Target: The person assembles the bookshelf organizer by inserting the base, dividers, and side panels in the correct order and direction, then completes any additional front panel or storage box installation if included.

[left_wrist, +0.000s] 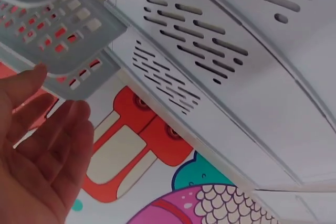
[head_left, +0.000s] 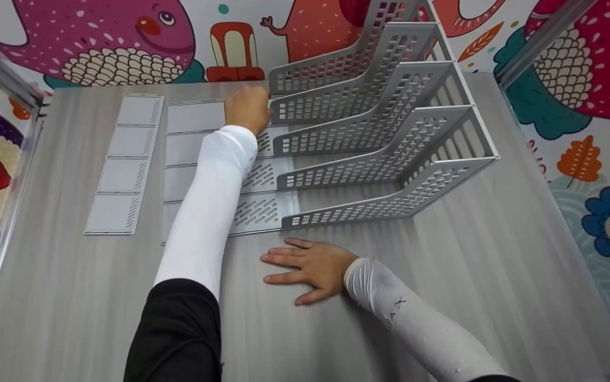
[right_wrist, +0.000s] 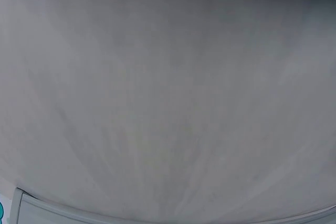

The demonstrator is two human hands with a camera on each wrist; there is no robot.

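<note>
A grey file organizer with several perforated upright dividers (head_left: 337, 164) stands on the table. Its flat slotted base plate (head_left: 257, 212) extends out to the left. My left hand (head_left: 247, 110) is over the plate's far side, at the front ends of the rear dividers. In the left wrist view, the left hand (left_wrist: 42, 145) shows loosely bent fingers, thumb apart from them, right at the corner of the rearmost divider (left_wrist: 79, 82). My right hand (head_left: 313, 269) rests palm down with fingers spread, in front of the nearest divider. The right wrist view shows no hand.
A separate grey slotted panel (head_left: 123, 164) lies left of the base plate. The wood-look table (head_left: 61, 276) ends at a wall with cartoon animals (head_left: 124, 37). Metal frame posts (head_left: 5, 71) stand at both sides. A grey edge (right_wrist: 68, 213) shows low in the right wrist view.
</note>
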